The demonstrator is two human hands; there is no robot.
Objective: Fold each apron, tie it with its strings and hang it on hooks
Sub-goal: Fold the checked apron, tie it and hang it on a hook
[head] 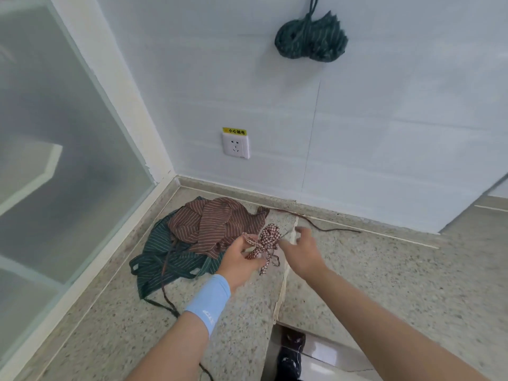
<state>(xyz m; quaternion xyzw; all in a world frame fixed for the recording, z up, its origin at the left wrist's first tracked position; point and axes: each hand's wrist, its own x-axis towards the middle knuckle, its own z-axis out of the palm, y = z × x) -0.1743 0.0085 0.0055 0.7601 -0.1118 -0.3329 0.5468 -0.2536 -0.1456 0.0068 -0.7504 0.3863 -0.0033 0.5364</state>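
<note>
A small red-and-white checked apron bundle [265,239], tied with its strings, is between my hands above the stone counter [384,270]. My left hand [240,261] holds it from below with curled fingers. My right hand [301,250] is at its right side with fingers spread and loosely curled; whether it holds a string I cannot tell. A brown striped apron [211,224] lies crumpled on the counter on top of a dark green striped apron [167,262], its string trailing right along the wall. A tied green striped bundle [310,41] hangs high on the wall.
A white wall socket [236,145] with a yellow label sits above the counter. A frosted glass panel [55,133] closes the left side. The counter edge drops off at the bottom, where a dark shoe [291,356] shows on the tiled floor.
</note>
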